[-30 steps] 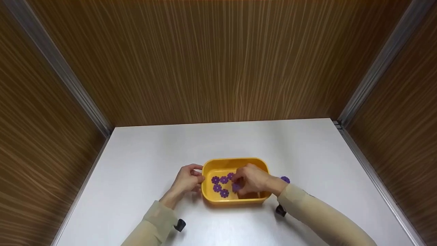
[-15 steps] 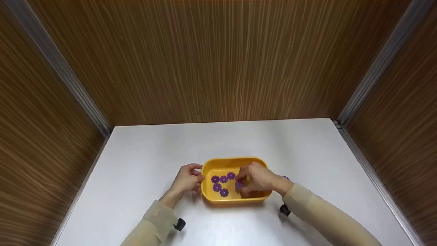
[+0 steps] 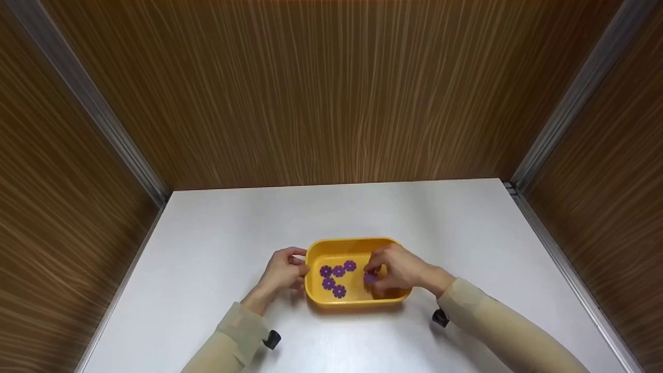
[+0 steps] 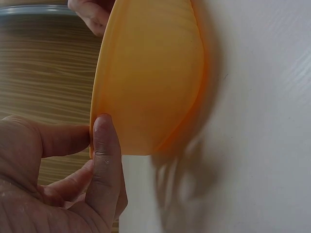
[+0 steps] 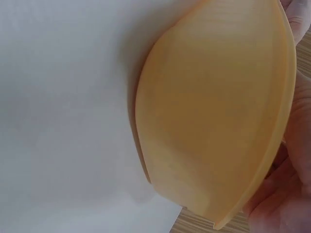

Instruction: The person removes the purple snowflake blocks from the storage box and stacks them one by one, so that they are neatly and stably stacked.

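Note:
A yellow rectangular plastic tub [image 3: 355, 303] with rounded corners stands on the white table. My left hand [image 3: 282, 270] pinches its left rim; in the left wrist view a finger [image 4: 104, 145] lies along the outer wall. My right hand [image 3: 403, 267] reaches inside the tub's right half, its fingertips pinching a purple flower-shaped piece [image 3: 370, 277]. Several matching flower pieces, one of them a dark purple flower [image 3: 326, 271], lie in the left half. In the right wrist view the tub's wall [image 5: 214, 107] hides my right fingertips.
The white tabletop [image 3: 233, 223] spreads around the tub. Wood-grain panels rise behind it [image 3: 331, 103] and at both sides, with metal strips along the corners. Each sleeve has a small black device near the cuff, such as the right black device [image 3: 440, 317].
My right hand has moved rightward inside the tub with the flower piece, away from the others. A purple piece on the table right of the tub is now hidden by the right arm. Left hand still.

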